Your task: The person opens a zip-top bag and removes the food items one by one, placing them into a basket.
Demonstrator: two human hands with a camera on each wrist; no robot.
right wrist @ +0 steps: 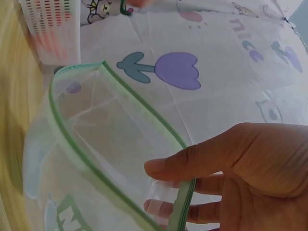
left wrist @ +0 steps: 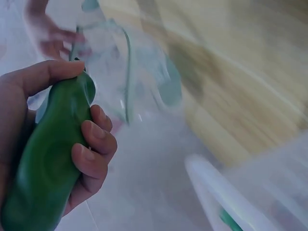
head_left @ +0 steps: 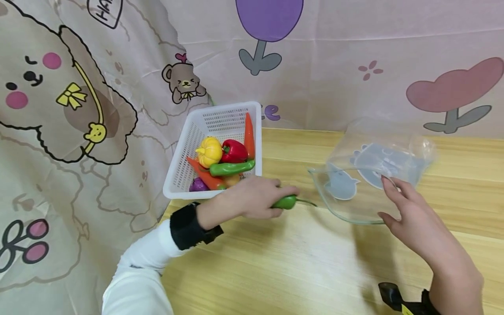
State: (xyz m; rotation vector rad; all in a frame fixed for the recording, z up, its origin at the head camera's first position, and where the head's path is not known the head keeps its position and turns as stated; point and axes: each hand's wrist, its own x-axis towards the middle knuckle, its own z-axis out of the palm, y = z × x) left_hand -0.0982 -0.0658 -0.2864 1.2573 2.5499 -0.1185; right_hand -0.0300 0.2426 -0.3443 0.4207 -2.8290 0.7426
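Observation:
My left hand (head_left: pixel 257 197) is curled round a long, glossy green pepper (left wrist: pixel 53 144), its thin stem pointing towards the bag. In the head view only the pepper's stem end shows past my fingers. My right hand (head_left: pixel 417 218) holds the rim of a clear zip bag (head_left: pixel 340 183) printed with pale blue figures. In the right wrist view the thumb lies inside the bag's edge and the fingers outside. The bag's green-lined mouth (right wrist: pixel 86 159) gapes towards the left hand. The pepper is just left of that mouth, outside the bag.
A white slotted basket (head_left: pixel 173 175) stands left, behind my left forearm. It holds a yellow pumpkin (head_left: pixel 210 151), a red bell pepper (head_left: pixel 235 152), carrots (head_left: pixel 249 138), another green pepper (head_left: pixel 232 168) and a purple vegetable (head_left: pixel 198 185). A patterned cloth (head_left: pixel 327 65) hangs behind the wooden table (head_left: pixel 307 262).

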